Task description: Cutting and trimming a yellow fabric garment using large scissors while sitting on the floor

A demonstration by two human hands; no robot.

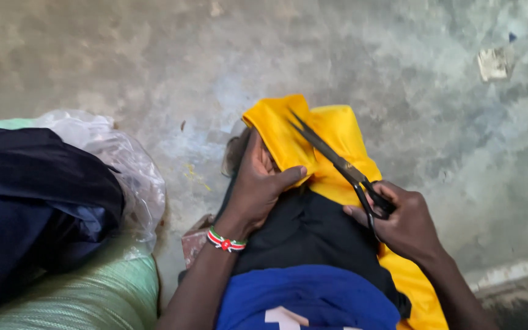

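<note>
- Blue garment [307, 299] with a white patch sits lowest in frame, over the person's lap; black cloth [307, 229] lies just above it.
- Left wrist carries a beaded bracelet [225, 242] in red, white and green.
- Left hand [258, 183] is closed on a fold of yellow fabric [331, 137], thumb pressing the cloth down against the black layer.
- Right hand [401, 220] is clamped through the handles of dark metal scissors [337, 162]; blades slightly parted, tips pointing up-left, lying across the yellow fabric.
- Yellow fabric drapes over the knee and runs down the right side past the right forearm.
- Left of frame: dark navy clothing [32, 201] piled on a pale green woven sack [93, 293], clear plastic bag [123, 165] beside it.
- Beyond: bare grey concrete floor [368, 55], small scrap of debris [495, 63] upper right.
</note>
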